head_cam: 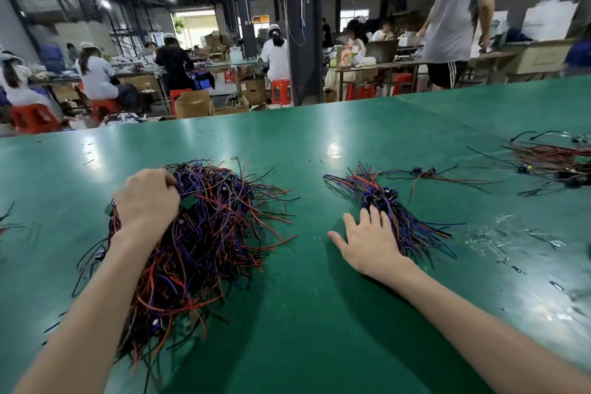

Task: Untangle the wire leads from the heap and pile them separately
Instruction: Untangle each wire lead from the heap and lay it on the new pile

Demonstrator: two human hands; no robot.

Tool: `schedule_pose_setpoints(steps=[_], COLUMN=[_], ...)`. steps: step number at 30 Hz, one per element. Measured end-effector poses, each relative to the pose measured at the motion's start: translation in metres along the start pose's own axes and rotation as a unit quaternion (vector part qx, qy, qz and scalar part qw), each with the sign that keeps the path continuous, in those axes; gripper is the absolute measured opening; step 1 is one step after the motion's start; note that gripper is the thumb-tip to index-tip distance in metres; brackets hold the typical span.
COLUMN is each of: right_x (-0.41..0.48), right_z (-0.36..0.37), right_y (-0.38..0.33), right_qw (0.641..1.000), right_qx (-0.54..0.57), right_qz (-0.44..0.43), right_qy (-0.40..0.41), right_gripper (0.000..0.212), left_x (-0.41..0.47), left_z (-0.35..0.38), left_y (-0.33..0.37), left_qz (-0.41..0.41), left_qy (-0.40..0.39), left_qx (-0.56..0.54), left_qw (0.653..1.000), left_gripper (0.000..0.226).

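A big tangled heap of red, purple and black wire leads (204, 233) lies on the green table (319, 297) at the left. My left hand (147, 198) sits on top of the heap with its fingers curled into the wires, gripping some. To the right lies a smaller sorted pile of leads (387, 205) with blue connectors. My right hand (367, 240) lies flat with straight fingers, its fingertips touching the near edge of that pile.
A third cluster of red and black leads (550, 160) lies at the far right. Clear plastic scraps (499, 240) are scattered on the table's right side. Beyond the table's far edge, several people sit at benches and one person (457, 16) stands.
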State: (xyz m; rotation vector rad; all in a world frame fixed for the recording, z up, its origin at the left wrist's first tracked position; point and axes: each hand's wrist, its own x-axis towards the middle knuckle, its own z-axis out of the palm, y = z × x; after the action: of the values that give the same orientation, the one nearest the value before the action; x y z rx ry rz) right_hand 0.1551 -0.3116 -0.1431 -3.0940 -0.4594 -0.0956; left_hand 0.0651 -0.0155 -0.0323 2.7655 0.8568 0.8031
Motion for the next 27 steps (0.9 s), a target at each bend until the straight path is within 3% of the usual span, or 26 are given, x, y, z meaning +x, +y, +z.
schedule_pose_setpoints(steps=[7,10,14,19,23,25,27], right_x=[-0.002,-0.002,-0.002,-0.004,-0.005,-0.005,-0.006], right_z=[0.001,0.002,0.002,-0.001,-0.003,-0.003,-0.004], right_y=[0.000,-0.001,-0.002,-0.002,-0.002,-0.002,-0.001], right_qw=[1.000,1.000,1.000,0.999,0.999,0.998,0.998], right_qx=[0.004,0.006,0.003,0.008,0.017,0.022,0.029], right_qz=[0.000,0.001,0.001,-0.013,-0.027,-0.033,-0.038], right_qy=[0.005,0.012,0.020,0.033,0.040,0.041,0.039], right_gripper=[0.062,0.060,0.059,0.056,0.055,0.054,0.052], left_x=[0.011,0.016,0.027,0.034,0.032,0.031,0.030], left_z=[-0.005,-0.013,-0.028,-0.042,-0.048,-0.045,-0.039], left_y=[0.008,0.015,0.022,0.031,0.037,0.036,0.032], left_qz=[-0.005,0.028,0.051,0.099,0.102,0.121,0.125], left_qy=[0.090,0.156,0.159,0.160,0.116,0.124,0.053], left_qx=[-0.136,-0.202,-0.314,-0.260,-0.310,-0.236,-0.174], left_qw=[0.987,0.966,0.935,0.947,0.938,0.956,0.975], left_gripper=[0.029,0.029,0.029,0.025,0.024,0.025,0.027])
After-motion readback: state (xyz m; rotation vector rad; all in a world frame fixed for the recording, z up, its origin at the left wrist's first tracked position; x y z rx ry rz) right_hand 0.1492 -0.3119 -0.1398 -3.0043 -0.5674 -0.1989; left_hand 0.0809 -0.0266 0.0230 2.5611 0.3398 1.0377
